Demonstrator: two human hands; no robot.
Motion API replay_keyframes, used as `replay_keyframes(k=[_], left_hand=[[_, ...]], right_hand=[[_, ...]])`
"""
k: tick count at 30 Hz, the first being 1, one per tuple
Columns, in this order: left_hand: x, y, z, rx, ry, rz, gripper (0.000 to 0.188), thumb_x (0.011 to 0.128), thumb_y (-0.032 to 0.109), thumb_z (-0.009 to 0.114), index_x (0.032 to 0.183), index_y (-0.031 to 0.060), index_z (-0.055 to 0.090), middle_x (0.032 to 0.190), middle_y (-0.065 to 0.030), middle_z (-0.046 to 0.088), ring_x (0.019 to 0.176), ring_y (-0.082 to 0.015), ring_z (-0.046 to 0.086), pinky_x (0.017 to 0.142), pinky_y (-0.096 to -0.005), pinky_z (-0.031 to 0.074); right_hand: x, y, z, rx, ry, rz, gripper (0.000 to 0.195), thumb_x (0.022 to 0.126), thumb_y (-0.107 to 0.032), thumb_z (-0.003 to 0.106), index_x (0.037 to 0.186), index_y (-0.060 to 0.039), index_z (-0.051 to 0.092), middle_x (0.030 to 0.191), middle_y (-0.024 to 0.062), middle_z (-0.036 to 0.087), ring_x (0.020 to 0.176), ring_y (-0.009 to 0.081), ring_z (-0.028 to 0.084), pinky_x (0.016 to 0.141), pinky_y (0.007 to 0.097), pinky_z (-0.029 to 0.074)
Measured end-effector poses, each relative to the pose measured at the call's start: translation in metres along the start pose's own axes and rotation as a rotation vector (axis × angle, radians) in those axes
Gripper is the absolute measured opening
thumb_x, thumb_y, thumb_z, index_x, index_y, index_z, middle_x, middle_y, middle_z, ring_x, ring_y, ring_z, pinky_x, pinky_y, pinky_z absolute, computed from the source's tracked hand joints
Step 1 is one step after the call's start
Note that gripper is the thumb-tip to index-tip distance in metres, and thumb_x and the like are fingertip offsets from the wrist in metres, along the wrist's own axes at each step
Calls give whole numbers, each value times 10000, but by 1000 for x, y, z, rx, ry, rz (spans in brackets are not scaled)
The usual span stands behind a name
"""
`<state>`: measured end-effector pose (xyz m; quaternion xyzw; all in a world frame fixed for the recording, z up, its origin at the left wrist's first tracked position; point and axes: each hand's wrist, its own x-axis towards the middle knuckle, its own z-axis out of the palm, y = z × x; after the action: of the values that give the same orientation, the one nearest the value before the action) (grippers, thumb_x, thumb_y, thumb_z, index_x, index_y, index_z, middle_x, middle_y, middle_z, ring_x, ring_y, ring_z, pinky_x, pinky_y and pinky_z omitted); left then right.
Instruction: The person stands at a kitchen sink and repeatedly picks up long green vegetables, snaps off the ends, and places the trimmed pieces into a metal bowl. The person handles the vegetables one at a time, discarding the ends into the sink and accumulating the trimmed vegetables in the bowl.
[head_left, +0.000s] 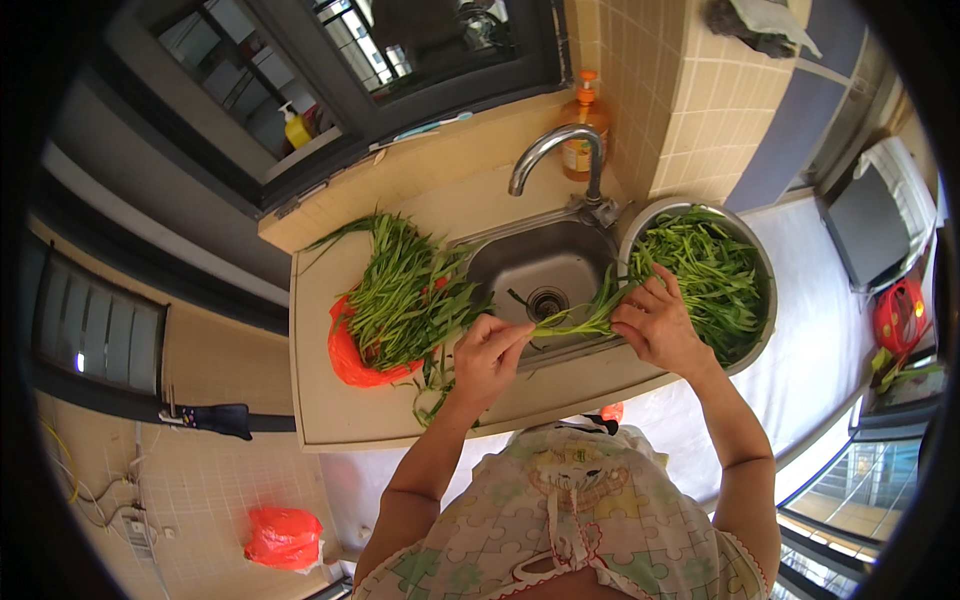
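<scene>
Between my two hands a few stems of leafy greens (574, 328), likely water spinach, stretch over the front of a steel sink (517, 259). My left hand (491, 352) pinches the stem end between thumb and fingertips. The leafy end is in my right hand (656, 319), close to the rim of a metal bowl (771, 300). Picked greens (701, 277) fill that bowl. On the counter to the left, a heap of long uncut greens (397, 292) lies on a red plastic bag (360, 375). A loose leaf lies near the sink drain (547, 302).
A chrome faucet (559, 135) arches over the sink, with an orange pump bottle (586, 135) behind it. Toothbrushes (431, 129) lie on the window ledge. Stray leaves (433, 397) rest near the counter's front edge (367, 442). Another red bag (283, 536) is at lower left.
</scene>
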<state>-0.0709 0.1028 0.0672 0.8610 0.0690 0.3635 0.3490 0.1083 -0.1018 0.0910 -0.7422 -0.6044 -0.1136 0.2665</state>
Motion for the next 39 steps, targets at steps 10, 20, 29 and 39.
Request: replay_keyframes(k=[10,20,29,39], left_hand=[[28,16,61,-160,-61,41,206,753,-4,731,941,79,714,754,-25,551,509,-63,466,453,-209,375],[26,-12,134,-484,-168,-395,151,810,103,717,947,50,681,793,7,629,576,-34,506,510,-202,410],[47,8,128,-849,-466,-842,202,877,129,640,1024,-10,629,760,18,576,548,-32,420,570,-205,423],[40,1,131,-911,-471,-819,164,905,139,603,1020,23,626,773,35,567,575,-31,442,610,-211,446]], right_hand=[[-30,28,-14,-11,273,316,89,735,-75,673,812,-103,639,784,49,558,836,270,530,956,469,337],[-72,105,-5,283,677,803,116,871,-100,603,965,-40,635,873,14,616,820,142,541,838,310,423],[-41,53,-22,-91,426,211,174,726,-59,693,888,-123,687,982,28,640,910,240,569,1008,505,360],[-43,45,6,-255,291,303,226,738,-244,710,829,-95,566,799,63,518,860,258,512,1015,535,288]])
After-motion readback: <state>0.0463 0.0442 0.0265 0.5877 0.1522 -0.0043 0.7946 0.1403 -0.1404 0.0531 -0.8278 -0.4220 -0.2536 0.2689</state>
